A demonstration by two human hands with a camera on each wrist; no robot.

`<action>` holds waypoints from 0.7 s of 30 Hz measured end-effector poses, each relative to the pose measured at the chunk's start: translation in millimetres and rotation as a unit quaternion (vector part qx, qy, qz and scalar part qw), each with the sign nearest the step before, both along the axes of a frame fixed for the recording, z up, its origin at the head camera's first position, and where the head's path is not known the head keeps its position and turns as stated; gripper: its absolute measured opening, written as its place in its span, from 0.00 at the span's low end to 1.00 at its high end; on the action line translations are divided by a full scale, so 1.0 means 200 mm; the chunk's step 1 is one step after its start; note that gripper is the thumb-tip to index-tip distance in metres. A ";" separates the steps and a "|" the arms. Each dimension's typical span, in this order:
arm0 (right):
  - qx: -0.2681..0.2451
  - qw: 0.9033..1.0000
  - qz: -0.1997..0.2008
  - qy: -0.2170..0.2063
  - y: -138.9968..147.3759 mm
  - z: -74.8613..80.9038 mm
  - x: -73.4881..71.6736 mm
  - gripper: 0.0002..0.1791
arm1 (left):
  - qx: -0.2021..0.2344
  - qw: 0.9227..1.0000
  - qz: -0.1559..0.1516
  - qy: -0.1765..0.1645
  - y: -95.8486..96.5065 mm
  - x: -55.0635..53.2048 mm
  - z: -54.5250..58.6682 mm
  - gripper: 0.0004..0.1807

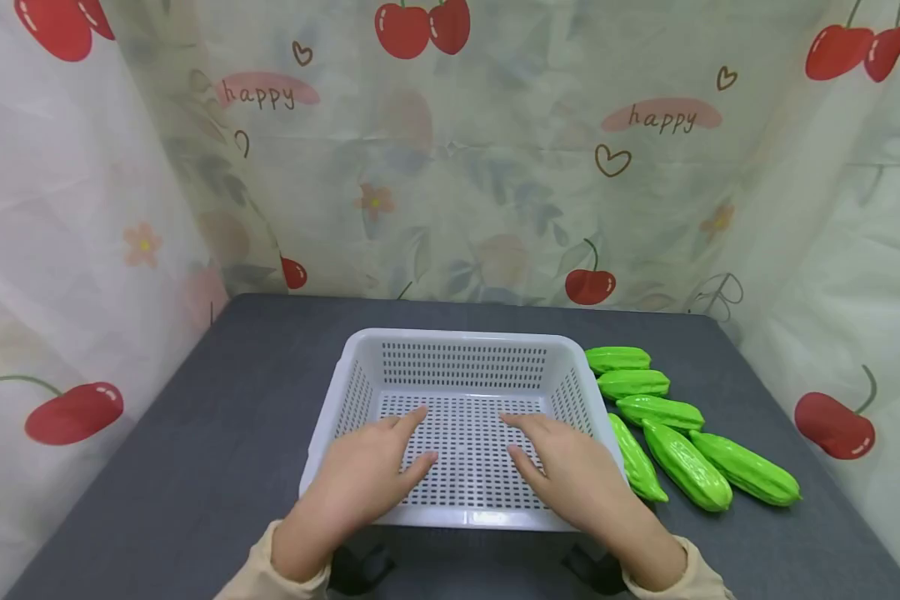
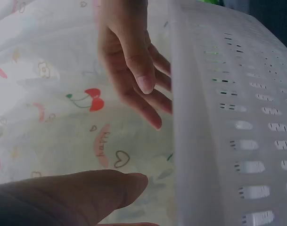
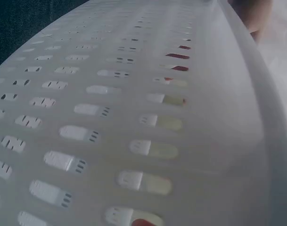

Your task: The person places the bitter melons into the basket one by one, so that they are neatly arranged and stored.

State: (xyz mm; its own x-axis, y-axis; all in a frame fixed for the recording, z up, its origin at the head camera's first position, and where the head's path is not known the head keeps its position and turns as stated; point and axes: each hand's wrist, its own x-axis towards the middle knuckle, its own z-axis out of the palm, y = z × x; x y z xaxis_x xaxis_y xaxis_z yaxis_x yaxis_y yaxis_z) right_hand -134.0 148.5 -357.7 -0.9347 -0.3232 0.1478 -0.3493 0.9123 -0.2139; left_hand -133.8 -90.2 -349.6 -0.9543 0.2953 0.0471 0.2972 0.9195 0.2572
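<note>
A white perforated plastic basket stands on the dark table with nothing in it. Over its near left part is my left hand, fingers extended and thumb spread toward the middle. My right hand mirrors it over the near right part, and a gap separates the two. Neither hand holds anything. In the left wrist view the left thumb shows low, with the right hand across from it beyond the basket wall. The basket's slotted side fills most of the right wrist view and hides nearly all of the right hand.
Several bright green ridged gourds lie on the table along the basket's right side, some close against it. A cloth curtain with cherry prints surrounds the table at the back and both sides.
</note>
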 end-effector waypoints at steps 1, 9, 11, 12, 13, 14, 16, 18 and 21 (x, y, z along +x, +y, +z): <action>-0.011 1.000 -0.002 -0.001 0.00 0.01 0.01 0.23 | 0.006 1.000 0.005 -0.002 -0.01 0.00 0.01 0.32; -0.108 0.993 -0.017 0.042 0.08 0.08 0.06 0.20 | 0.066 0.996 0.055 -0.026 -0.13 0.02 0.12 0.31; -0.127 0.990 -0.021 0.052 0.12 0.11 0.08 0.21 | 0.086 0.994 0.061 -0.024 -0.17 0.03 0.16 0.30; -0.138 0.989 -0.021 0.056 0.14 0.12 0.08 0.21 | 0.097 0.993 0.063 -0.021 -0.19 0.04 0.17 0.30; -0.149 0.987 -0.020 0.060 0.15 0.13 0.09 0.21 | 0.108 0.992 0.065 -0.018 -0.22 0.04 0.19 0.30; -0.160 0.985 -0.017 0.065 0.17 0.14 0.09 0.21 | 0.119 0.991 0.064 -0.014 -0.24 0.05 0.20 0.30; -0.183 0.980 -0.008 0.082 0.21 0.16 0.09 0.22 | 0.144 0.988 0.059 -0.004 -0.28 0.06 0.23 0.30; -0.203 0.974 0.001 0.102 0.24 0.16 0.08 0.22 | 0.170 0.984 0.052 0.006 -0.33 0.07 0.25 0.30; -0.230 0.966 0.007 0.121 0.30 0.17 0.07 0.22 | 0.207 0.977 0.044 0.012 -0.38 0.07 0.27 0.29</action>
